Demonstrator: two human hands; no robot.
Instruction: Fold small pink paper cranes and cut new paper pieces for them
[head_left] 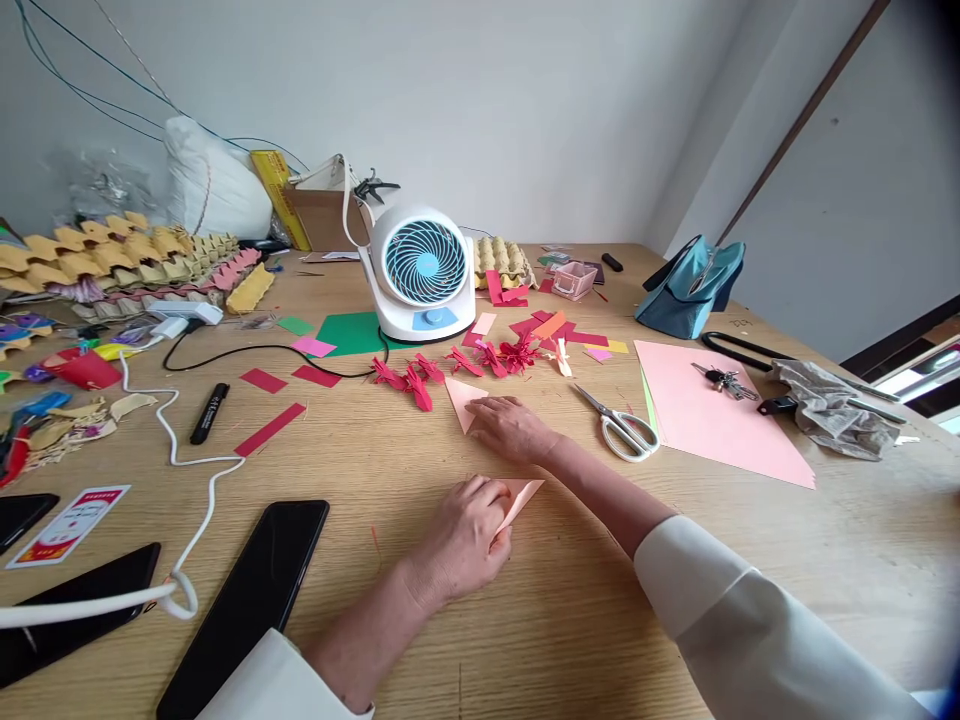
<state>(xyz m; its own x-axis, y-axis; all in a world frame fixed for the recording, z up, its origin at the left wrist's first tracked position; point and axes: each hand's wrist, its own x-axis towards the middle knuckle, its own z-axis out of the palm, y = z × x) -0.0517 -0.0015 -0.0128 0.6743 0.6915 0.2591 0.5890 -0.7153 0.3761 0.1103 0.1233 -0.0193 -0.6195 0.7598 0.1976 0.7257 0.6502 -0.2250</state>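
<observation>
My left hand point(463, 528) is closed on a folded piece of pale pink paper point(520, 496), whose pointed corner sticks out to the right past the fingers. Further forward, my right hand point(514, 428) lies palm down, its fingers resting on a second pale pink piece of paper point(459, 402). Part of that piece is covered by the fingers. Just beyond it runs a row of small red folded-paper figures point(429, 368), with one cream figure point(560, 358) at its right end. White-handled scissors point(628, 434) lie right of my right hand.
A white fan point(424, 270) stands at the back. Pink sheets point(712, 410) with keys point(724, 380) on them lie to the right, near a blue bag point(691, 288). At left are a black phone point(251, 600), a marker point(210, 413), a white cable point(174, 440) and red strips point(270, 430).
</observation>
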